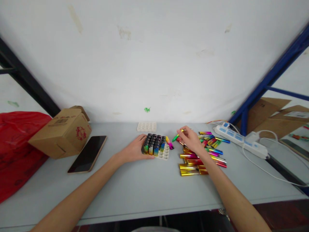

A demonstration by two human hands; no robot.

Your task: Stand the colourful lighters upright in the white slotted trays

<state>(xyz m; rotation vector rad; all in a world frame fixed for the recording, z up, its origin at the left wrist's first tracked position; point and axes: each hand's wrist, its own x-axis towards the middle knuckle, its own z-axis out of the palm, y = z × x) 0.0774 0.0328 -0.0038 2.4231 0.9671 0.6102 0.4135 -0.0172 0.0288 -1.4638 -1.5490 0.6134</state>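
So your left hand has hold of the white tray by its far-from-the-right-hand end, with black-topped lighters standing in most of it and holes showing on the side toward your right hand. That one's pinching a green-and-gold lighter. A pink-and-yellow lighter sits between your hands, and loose shiny lighters sprawl around and under your right forearm.

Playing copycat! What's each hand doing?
Left hand: holding the left end of the white, holed plastic tray.
Right hand: closed on slim, shiny green-yellow stick.
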